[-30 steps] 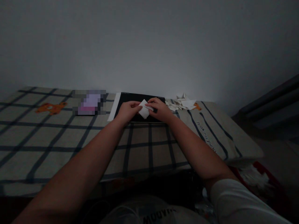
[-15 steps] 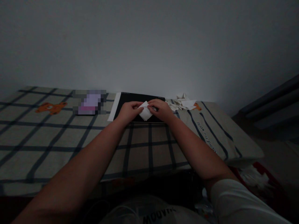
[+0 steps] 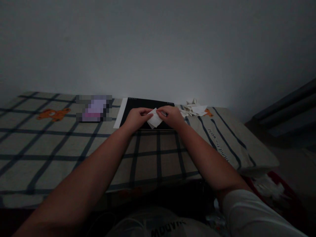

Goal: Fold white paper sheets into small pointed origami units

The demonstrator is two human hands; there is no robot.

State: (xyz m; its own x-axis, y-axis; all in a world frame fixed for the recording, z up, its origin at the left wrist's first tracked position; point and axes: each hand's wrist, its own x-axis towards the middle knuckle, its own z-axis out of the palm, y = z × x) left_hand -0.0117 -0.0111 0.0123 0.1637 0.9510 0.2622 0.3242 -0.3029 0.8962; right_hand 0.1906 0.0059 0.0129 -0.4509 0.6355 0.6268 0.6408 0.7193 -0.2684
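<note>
Both arms reach forward over a checked bedcover. My left hand (image 3: 135, 118) and my right hand (image 3: 171, 117) meet over a black board (image 3: 138, 104) near the wall. Between them is a small white folded paper (image 3: 155, 120), pinched by the fingers of both hands at its upper edge. The paper hangs slightly tilted over the board. The room is dim.
A heap of several folded white paper pieces (image 3: 193, 109) lies right of the board by the wall. A blurred pink and purple item (image 3: 94, 108) sits to the left. The checked cover (image 3: 49, 144) bears orange bear prints. A red basket with white stuff (image 3: 274, 191) stands at the lower right.
The hands shifted slightly to the right and the paper turned a little between the fingers; the arms have stayed in place.
</note>
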